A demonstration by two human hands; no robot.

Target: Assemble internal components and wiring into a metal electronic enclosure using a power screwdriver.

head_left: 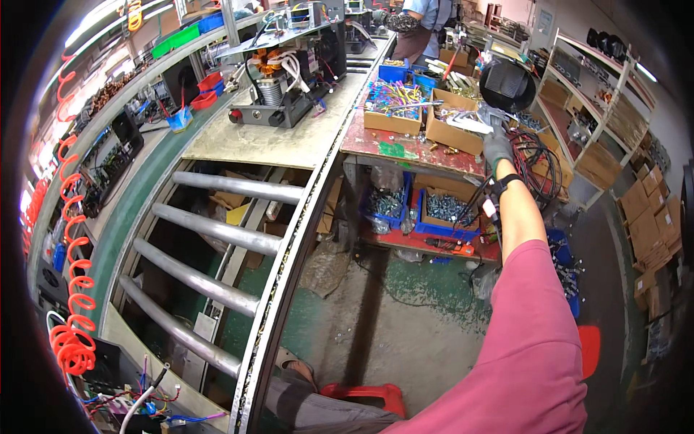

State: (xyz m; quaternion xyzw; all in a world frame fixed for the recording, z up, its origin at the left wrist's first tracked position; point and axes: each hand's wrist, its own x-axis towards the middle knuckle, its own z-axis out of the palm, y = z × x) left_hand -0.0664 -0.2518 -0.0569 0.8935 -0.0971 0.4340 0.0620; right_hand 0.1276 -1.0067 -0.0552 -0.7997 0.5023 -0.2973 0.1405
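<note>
My right hand (497, 147), in a dark grey glove with a black band at the wrist, reaches far out over the bench on the right. It is at the right side of a cardboard box (454, 136) with white and silvery pieces in it. Its fingers blend into the grey and white pieces there, so whether it grips anything is unclear. Beside the wrist lies a bundle of black and red cables (538, 163). To the left stands another cardboard box (391, 123) full of colourful wires. My left hand is out of the picture.
A roller conveyor (224, 230) runs along my left, carrying a machine unit (271, 105) on a board. Blue bins (387, 206) of screws sit on the bench's lower shelf. Coiled red air hoses (72, 351) hang at far left. Another person (426, 29) stands at the back.
</note>
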